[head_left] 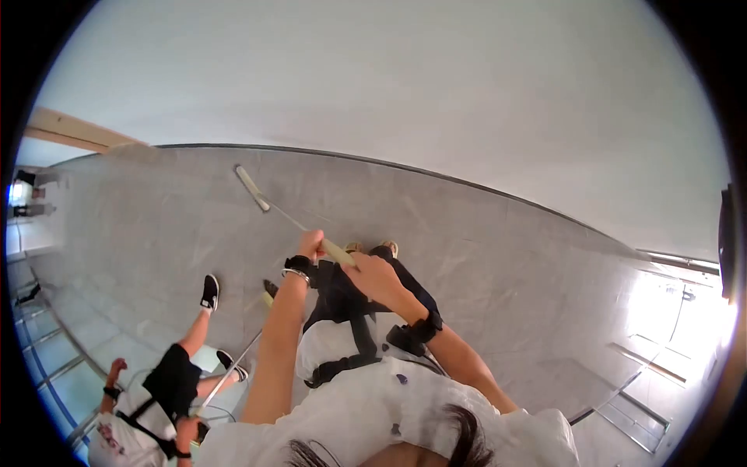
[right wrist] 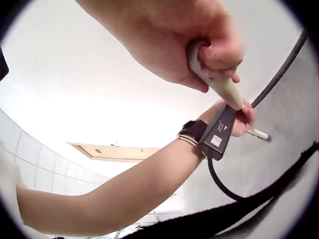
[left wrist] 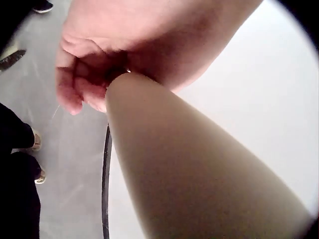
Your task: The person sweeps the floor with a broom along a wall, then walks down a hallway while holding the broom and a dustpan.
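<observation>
My two hands hold a long-handled broom slanting down to the floor ahead. Its thick pale handle (head_left: 336, 253) narrows to a thin rod, and a narrow pale head (head_left: 250, 188) lies on the grey floor near the wall. My left hand (head_left: 311, 245) grips the lower part of the handle, where the rod begins. In the left wrist view the handle (left wrist: 164, 149) runs from that hand toward the camera. Higher up, my right hand (head_left: 377, 279) wraps round the handle's thick end. The right wrist view shows its fingers (right wrist: 224, 52) curled round it, with the left hand (right wrist: 241, 119) beyond.
A white wall (head_left: 405, 78) with a dark base strip (head_left: 373, 161) runs along the front. To the left another person (head_left: 167, 381) stands holding a similar pole, its dark-edged head (head_left: 270, 289) close to my left arm. Metal racks (head_left: 54, 358) line the far left; a bright doorway (head_left: 677, 311) is at right.
</observation>
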`<action>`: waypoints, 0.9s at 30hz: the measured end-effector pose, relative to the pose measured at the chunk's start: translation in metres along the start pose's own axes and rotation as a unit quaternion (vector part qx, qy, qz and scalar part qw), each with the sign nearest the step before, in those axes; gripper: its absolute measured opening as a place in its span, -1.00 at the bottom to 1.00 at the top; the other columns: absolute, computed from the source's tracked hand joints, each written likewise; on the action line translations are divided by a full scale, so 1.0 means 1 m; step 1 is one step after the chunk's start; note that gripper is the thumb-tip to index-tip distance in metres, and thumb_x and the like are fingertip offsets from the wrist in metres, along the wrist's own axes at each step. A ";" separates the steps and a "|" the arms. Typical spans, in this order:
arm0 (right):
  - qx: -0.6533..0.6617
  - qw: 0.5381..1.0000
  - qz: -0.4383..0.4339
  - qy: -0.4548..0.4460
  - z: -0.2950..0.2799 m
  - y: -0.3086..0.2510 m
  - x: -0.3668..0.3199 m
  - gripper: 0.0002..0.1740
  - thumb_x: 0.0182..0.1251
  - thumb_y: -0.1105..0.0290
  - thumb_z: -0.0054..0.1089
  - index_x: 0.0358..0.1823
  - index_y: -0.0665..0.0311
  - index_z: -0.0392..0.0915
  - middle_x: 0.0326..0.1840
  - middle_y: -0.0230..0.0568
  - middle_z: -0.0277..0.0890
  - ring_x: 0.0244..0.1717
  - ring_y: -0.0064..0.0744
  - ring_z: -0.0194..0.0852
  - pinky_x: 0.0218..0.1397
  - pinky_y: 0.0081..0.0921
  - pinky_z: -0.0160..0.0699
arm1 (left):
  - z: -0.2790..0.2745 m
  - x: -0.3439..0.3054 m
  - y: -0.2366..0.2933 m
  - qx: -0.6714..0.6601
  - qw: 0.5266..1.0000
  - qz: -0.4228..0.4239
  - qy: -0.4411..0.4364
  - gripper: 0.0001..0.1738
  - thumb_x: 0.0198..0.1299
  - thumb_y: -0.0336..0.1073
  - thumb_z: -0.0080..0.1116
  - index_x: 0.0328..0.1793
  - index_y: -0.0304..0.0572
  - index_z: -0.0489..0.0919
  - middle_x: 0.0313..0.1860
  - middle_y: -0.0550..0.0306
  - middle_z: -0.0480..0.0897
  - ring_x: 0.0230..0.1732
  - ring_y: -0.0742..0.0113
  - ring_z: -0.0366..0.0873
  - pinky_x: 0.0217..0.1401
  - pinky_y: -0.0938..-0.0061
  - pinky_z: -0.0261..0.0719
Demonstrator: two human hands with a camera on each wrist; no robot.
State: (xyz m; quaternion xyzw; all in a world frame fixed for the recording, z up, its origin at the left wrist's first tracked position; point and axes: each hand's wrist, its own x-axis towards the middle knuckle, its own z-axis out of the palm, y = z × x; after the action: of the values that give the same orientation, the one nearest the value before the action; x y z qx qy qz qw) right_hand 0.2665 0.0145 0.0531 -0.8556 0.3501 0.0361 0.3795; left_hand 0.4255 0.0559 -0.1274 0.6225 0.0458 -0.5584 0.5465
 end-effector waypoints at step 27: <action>-0.170 0.926 0.242 0.234 -0.118 -0.127 -0.095 -0.72 0.08 0.23 0.01 -0.37 0.35 0.44 -0.51 0.10 0.45 -0.40 0.12 0.41 -0.37 -0.14 0.35 | 0.221 -0.103 0.079 0.117 0.940 0.013 -0.320 -0.78 -0.20 -0.29 -0.02 -0.55 -0.37 0.41 -0.64 0.00 0.45 -0.69 0.23 0.43 -0.74 0.38 0.39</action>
State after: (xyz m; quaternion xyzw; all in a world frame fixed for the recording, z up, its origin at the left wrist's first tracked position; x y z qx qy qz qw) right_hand 0.2508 0.0485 0.2472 -0.7804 0.6143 -0.0154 0.1155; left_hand 0.2975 -0.0807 0.0479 0.4708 -0.2056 -0.7225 0.4627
